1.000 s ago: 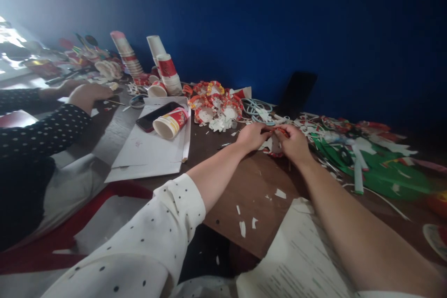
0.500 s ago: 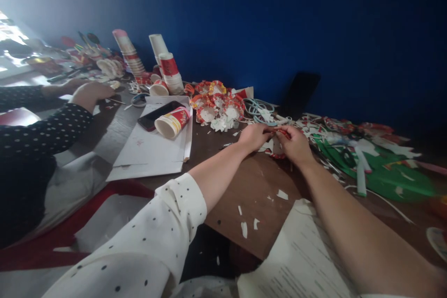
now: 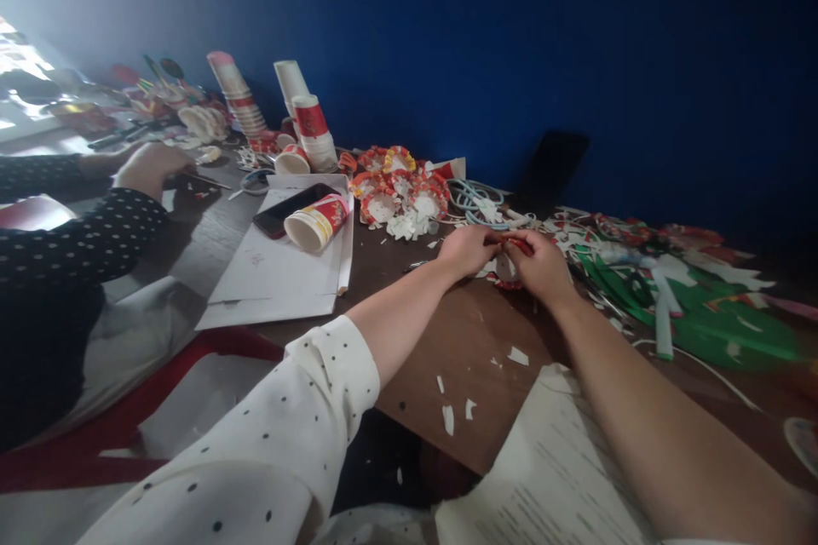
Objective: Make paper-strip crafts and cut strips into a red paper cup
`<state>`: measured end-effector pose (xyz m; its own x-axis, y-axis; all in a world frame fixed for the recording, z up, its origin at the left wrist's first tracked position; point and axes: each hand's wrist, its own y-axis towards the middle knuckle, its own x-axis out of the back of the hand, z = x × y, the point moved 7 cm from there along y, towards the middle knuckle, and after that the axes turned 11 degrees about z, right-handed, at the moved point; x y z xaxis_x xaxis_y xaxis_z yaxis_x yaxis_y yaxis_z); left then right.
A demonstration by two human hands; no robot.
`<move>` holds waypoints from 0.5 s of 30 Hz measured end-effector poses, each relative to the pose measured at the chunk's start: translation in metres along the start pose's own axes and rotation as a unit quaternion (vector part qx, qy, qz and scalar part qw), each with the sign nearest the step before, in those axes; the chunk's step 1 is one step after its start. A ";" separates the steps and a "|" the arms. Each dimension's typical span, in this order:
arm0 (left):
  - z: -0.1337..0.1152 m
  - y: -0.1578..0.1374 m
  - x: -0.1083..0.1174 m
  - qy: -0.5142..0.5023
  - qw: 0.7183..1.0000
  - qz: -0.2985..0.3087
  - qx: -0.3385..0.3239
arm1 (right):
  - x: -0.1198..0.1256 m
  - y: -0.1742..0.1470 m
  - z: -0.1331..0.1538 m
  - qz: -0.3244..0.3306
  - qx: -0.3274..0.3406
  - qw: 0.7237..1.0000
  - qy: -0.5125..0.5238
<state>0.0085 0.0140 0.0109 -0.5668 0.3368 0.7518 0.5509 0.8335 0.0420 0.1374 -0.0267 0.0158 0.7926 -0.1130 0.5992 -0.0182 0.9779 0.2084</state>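
Note:
Both my hands meet over the brown table (image 3: 447,332). Between them is a cut paper cup piece (image 3: 507,269), red and white with a scalloped edge, partly hidden by my fingers. My left hand (image 3: 469,249) pinches its left side. On the other side, the fingers of my right hand (image 3: 542,266) are closed on its red rim. Just beyond my left hand lie several red-and-white paper flowers (image 3: 402,196) cut from cups. White paper scraps (image 3: 518,356) are scattered nearer to me.
A white box (image 3: 274,272) carries a phone (image 3: 281,217) and paper cups (image 3: 316,221). Stacked cups (image 3: 313,132) rise behind it. Cables (image 3: 476,200) lie beyond my hands, a green sheet (image 3: 722,332) with clippings at right. A co-worker's hands (image 3: 146,166) are at far left.
My fingers have shifted slightly on the cup piece, and more of its red rim shows by my right hand. The co-worker's hand at far left has drawn back to the left.

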 end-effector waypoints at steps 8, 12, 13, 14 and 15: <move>0.001 -0.001 0.001 -0.046 0.999 -0.008 0.007 | 0.007 0.001 -0.006 -0.048 -0.003 0.995 0.090; 0.008 0.002 0.002 -0.098 0.994 -0.038 0.027 | 0.007 0.004 -0.013 -0.066 -0.017 0.977 0.204; 0.011 0.003 0.002 -0.116 0.992 -0.045 0.029 | 0.007 0.004 -0.014 -0.071 -0.019 0.971 0.229; 0.013 0.004 0.001 -0.136 0.989 -0.052 0.031 | 0.007 0.005 -0.017 -0.078 -0.023 0.965 0.248; 0.016 0.006 0.000 -0.157 0.985 -0.057 0.033 | 0.008 0.006 -0.019 -0.085 -0.026 0.961 0.260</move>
<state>0.0015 0.0260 0.0009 -0.7899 0.3496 0.5038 0.4377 0.8969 0.0639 0.1546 -0.0189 0.0072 0.9794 -0.1809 0.0893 0.1575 0.9621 0.2224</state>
